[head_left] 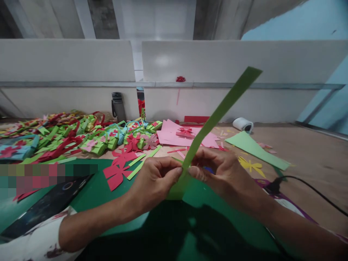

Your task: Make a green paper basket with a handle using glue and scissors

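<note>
A long light-green paper strip [217,114] slants up to the right from between my hands. My left hand [157,179] pinches it with thumb and forefinger near its lower end. From the other side my right hand [217,170] also pinches it, fingertips almost meeting those of the left. Below the fingers a wider, blurred green paper piece [176,190] hangs over the green mat [122,217]; I cannot tell how it joins the strip. Red paper flower cutouts [115,175] and narrow green strips [141,165] lie just beyond my left hand.
Many small paper bags [94,145] are heaped at the left. Pink paper sheets [168,136] lie behind my hands, and a dark bottle [118,107] stands at the back. Right are a green sheet [258,150], a yellow flower cutout [251,166] and a black cable [312,186].
</note>
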Tool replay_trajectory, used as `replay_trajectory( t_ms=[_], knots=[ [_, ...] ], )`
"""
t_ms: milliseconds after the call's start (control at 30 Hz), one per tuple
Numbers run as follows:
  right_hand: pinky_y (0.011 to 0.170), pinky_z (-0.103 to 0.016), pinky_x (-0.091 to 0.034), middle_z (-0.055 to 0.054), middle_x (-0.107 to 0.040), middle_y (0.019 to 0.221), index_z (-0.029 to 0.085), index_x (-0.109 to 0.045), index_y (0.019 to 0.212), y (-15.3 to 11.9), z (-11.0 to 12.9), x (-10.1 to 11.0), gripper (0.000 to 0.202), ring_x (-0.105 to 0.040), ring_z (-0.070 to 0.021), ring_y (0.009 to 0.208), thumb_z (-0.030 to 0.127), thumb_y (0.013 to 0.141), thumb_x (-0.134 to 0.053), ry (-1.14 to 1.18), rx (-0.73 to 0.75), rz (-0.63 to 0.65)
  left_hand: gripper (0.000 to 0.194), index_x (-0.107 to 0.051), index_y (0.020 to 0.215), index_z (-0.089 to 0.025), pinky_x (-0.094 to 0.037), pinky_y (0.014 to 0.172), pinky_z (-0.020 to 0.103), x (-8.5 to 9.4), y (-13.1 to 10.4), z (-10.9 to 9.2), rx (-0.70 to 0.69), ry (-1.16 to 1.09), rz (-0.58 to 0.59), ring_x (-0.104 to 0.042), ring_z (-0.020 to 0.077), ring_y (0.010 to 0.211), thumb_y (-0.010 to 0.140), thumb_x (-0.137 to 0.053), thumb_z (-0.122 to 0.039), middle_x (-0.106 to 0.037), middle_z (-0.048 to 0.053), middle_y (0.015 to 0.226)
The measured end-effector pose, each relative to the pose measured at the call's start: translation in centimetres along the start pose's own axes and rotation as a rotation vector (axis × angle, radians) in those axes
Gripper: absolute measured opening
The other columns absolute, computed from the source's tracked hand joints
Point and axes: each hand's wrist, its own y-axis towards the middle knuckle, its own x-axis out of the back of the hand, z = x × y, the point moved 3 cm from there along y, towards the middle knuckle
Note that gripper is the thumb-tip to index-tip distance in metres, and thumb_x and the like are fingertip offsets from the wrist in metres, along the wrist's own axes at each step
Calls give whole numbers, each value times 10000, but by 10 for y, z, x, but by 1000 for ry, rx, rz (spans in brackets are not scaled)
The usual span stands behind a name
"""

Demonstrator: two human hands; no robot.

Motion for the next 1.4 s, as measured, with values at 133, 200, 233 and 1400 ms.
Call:
replay_trajectory(
  t_ms=[133, 200, 233, 1400],
  knots=[
    [691, -264, -489, -8, -678, 808, 191, -680, 892, -2, 1, -3, 146, -610, -159, 760, 284, 812, -601, 53, -13, 33, 115, -652, 757, -128, -342, 451, 149, -2, -1, 4, 8, 44, 13, -449, 57, 509, 770, -553, -184, -570, -18, 604],
    [699, -265, -498, -16, -690, 842, 193, -683, 920, -3, 2, 0, 156, -621, -163, 774, 272, 814, -601, 92, -18, 3, 108, -641, 816, -133, -379, 489, 164, -2, 0, 7, 10, 44, 2, -502, 79, 557, 742, -573, -171, -601, -2, 660],
    [694, -264, -505, -20, -695, 863, 195, -680, 938, -4, 2, 3, 168, -626, -164, 773, 273, 810, -606, 121, -19, -22, 125, -632, 839, -136, -398, 516, 173, -2, 0, 9, 9, 46, -4, -531, 92, 594, 727, -582, -160, -617, 8, 699],
    [620, -231, -408, 9, -605, 767, 194, -593, 777, -10, 21, 12, 123, -528, -126, 697, 117, 829, -512, -308, 170, 295, 560, -321, 1296, -230, -432, 842, 283, -13, -15, 33, -189, 313, -2, -541, 193, 1018, 790, -515, -87, -515, 100, 1220]
  ],
)
